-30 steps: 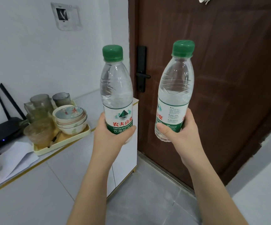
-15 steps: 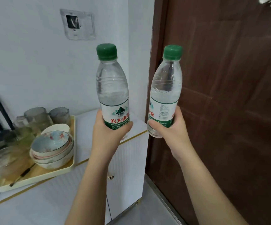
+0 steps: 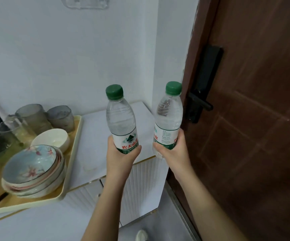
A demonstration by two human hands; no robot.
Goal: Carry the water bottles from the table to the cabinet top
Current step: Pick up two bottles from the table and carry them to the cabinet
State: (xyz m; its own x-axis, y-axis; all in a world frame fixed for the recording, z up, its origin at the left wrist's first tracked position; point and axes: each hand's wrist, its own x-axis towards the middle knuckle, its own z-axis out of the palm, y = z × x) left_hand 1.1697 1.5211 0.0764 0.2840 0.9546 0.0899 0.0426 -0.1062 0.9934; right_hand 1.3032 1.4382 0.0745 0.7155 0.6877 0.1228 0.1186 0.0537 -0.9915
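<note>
Two clear water bottles with green caps and white-green labels are held upright in the air. My left hand (image 3: 121,156) grips the left bottle (image 3: 119,119) around its lower label, above the white cabinet top (image 3: 95,136). My right hand (image 3: 171,152) grips the right bottle (image 3: 169,115) low on its body, just past the cabinet's right front corner. The bottles' bases are hidden by my fingers. The cabinet top's right end lies bare under the left bottle.
A cream tray (image 3: 74,146) on the cabinet's left holds stacked bowls (image 3: 34,169) and glass cups (image 3: 43,117). A brown door (image 3: 255,119) with a black handle (image 3: 201,101) stands right of the cabinet. White wall behind. Grey floor below.
Both bottles have come lower and closer to the cabinet top. The view has tilted down, so the tray and cabinet look larger and nearer.
</note>
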